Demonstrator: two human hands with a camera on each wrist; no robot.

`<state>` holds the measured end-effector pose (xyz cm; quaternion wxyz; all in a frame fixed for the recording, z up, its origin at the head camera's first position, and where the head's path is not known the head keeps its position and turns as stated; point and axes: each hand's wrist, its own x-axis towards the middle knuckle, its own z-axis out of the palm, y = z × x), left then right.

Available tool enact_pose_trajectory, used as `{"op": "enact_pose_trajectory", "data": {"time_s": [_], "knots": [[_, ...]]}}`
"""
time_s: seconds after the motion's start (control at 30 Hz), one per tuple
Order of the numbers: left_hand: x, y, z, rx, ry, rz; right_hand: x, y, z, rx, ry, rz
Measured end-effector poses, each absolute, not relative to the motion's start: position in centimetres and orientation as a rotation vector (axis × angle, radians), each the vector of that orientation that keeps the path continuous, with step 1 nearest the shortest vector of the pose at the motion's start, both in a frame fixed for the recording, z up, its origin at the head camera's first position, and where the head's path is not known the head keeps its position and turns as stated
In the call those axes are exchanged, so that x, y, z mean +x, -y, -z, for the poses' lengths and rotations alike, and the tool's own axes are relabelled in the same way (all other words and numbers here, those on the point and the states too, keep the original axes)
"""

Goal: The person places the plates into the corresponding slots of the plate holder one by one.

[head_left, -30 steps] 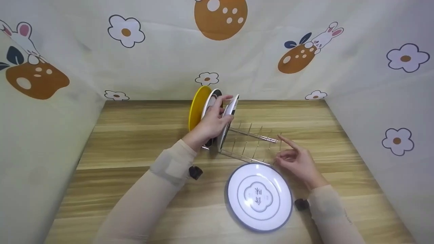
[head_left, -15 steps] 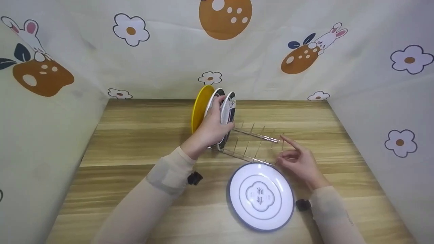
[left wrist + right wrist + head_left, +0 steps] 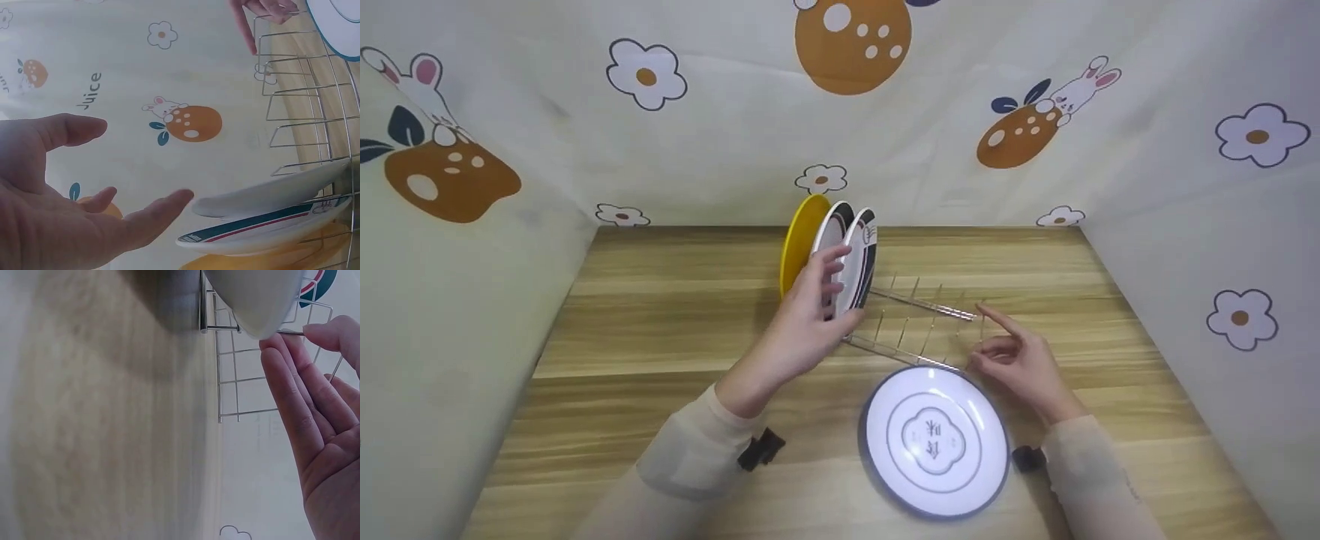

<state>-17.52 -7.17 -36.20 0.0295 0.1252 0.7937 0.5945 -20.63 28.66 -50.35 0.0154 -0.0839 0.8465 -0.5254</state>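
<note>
Three plates stand on edge in the left part of a wire dish rack [image 3: 934, 306]: a yellow plate [image 3: 801, 244], a white plate with a dark band [image 3: 831, 234], and a similar dark-banded plate [image 3: 865, 244] on the right. My left hand [image 3: 799, 322] is just in front of them, fingers spread and holding nothing; the left wrist view shows its fingertip near the rim of the rightmost plate [image 3: 270, 196]. At the rack's right end, my right hand [image 3: 1024, 367] pinches the end wire between thumb and fingers, index finger extended in the head view.
A white plate with a blue rim [image 3: 937, 442] lies face up in front of the rack, between the forearms. Wood-grain table [image 3: 660, 300] stretches around it. Cloth walls [image 3: 720, 127] printed with flowers and rabbits enclose the back and sides.
My left hand has set the rightmost plate upright in the rack, let go of it and drawn back toward the lower left. The right hand stays at the rack's end.
</note>
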Motion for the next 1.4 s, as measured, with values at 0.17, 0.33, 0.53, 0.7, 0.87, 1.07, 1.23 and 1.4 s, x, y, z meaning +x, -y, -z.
{"op": "enact_pose_trajectory", "data": {"time_s": [0.17,0.33,0.53,0.7,0.87,1.07,1.23,1.4], "knots": [[-16.5,8.1,38.6,0.433,-2.405,-1.76,-20.3,-28.6,50.3,-0.218,-2.604,1.632],[-17.3,8.4,42.5,0.495,-2.405,-1.506,-20.4,-28.7,50.1,-0.21,-2.593,1.634],[-17.6,8.1,46.8,0.42,-2.417,-1.39,-20.7,-28.8,50.1,-0.24,-2.606,1.621],[-16.8,6.9,48.6,0.387,-2.386,-1.313,-20.8,-28.8,50.2,-0.237,-2.597,1.65],[-15.9,5.7,49.6,0.343,-2.375,-1.257,-20.6,-28.7,50.2,-0.233,-2.584,1.654],[-15.4,4.9,50.2,0.362,-2.468,-1.153,-20.6,-28.6,50.2,-0.228,-2.582,1.644],[-15.2,4.5,50.2,0.387,-2.535,-1.054,-20.5,-28.6,50.2,-0.228,-2.577,1.639],[-15.1,4.4,50.2,0.381,-2.534,-1.057,-20.5,-28.7,50.3,-0.233,-2.581,1.638]]}}
